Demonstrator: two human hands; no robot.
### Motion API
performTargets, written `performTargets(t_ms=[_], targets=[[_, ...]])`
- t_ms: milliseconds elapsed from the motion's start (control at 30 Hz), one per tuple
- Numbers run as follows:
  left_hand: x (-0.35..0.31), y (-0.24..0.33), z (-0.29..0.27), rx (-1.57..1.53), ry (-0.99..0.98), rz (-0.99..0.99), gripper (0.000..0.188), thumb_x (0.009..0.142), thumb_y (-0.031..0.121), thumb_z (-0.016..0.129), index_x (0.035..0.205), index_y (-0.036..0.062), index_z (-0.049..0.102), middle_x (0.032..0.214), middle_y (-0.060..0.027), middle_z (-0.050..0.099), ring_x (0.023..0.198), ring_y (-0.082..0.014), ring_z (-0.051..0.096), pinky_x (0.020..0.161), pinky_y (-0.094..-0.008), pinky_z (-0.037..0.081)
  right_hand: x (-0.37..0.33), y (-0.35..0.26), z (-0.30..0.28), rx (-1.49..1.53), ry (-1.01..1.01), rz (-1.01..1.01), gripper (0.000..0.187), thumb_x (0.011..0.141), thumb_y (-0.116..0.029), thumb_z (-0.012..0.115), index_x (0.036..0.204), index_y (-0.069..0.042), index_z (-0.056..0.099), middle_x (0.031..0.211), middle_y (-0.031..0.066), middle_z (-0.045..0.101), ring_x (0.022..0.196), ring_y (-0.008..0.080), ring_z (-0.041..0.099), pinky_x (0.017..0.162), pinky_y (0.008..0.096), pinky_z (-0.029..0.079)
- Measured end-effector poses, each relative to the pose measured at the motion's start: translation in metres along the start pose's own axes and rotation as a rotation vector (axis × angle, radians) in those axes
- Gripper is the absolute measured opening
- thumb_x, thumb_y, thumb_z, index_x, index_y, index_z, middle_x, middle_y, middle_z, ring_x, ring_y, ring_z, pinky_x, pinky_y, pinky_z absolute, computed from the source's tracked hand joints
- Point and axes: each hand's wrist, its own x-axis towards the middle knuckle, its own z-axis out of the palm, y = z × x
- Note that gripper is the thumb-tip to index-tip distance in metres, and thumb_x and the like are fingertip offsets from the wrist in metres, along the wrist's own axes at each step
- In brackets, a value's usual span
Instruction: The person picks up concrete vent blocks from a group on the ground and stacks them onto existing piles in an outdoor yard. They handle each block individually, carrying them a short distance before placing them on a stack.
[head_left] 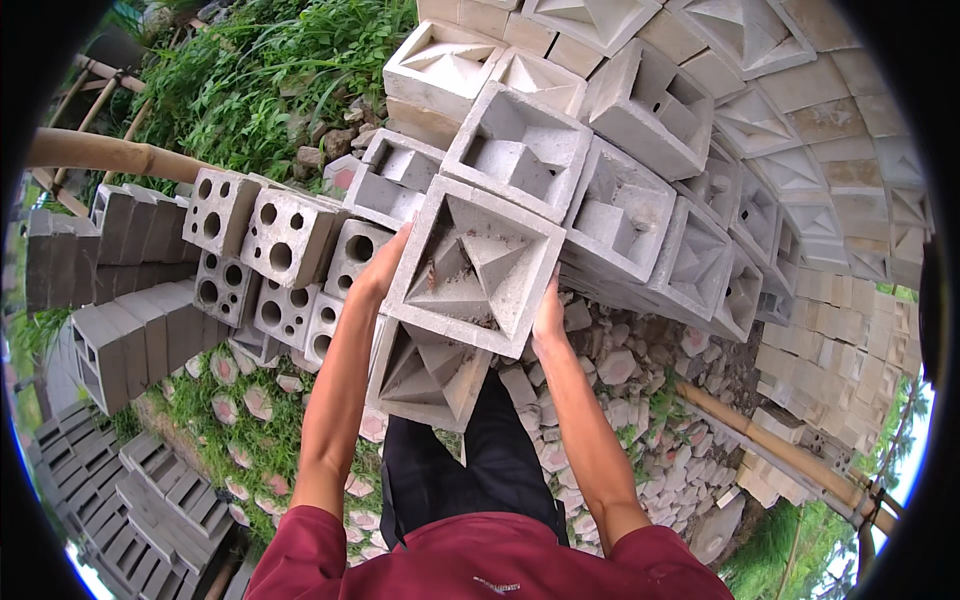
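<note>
Here, the left hand (384, 265) and right hand (547, 320) are holding a grey block (477, 265) at a stack's (625, 205) near edge. Fingers (553, 288) are pressing opposite sides.

Block (500, 262): pale grey, triangle pattern
Bricks (295, 222): grey, dotted with dark circles
Wall (790, 168): cream
Plants (250, 85): green
Bamboo (120, 153): tan
Shirt (480, 550): maroon
Trousers (515, 450): black
</note>
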Motion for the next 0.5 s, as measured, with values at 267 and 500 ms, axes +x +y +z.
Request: performTargets(t_ms=[267,500], targets=[[0.017,-0.007,-0.008,-0.066,-0.012,-0.029,0.062,0.098,0.048,0.032,0.136,0.0004,0.043,0.137,-0.0111,0.045,0.125,-0.0205,0.040,0.106,-0.0314,0.029,0.021,0.027,-0.001,0.393,-0.029,-0.134,0.055,0.098,-0.048,0.029,0.134,-0.008,0.041,0.126,0.0056,0.051,0.114,0.0199,0.050,0.099,0.0337,0.040],[0.005,0.009,-0.001,-0.122,-0.140,0.032,0.058,0.100,0.039,0.026,0.144,0.0021,0.028,0.146,-0.0096,0.032,0.133,-0.0212,0.030,0.111,-0.0309,0.020,0.022,0.033,0.005,0.512,0.010,-0.202,0.043,0.099,-0.039,0.033,0.122,-0.008,0.052,0.109,0.0039,0.059,0.099,0.0169,0.057,0.087,0.0313,0.046]])
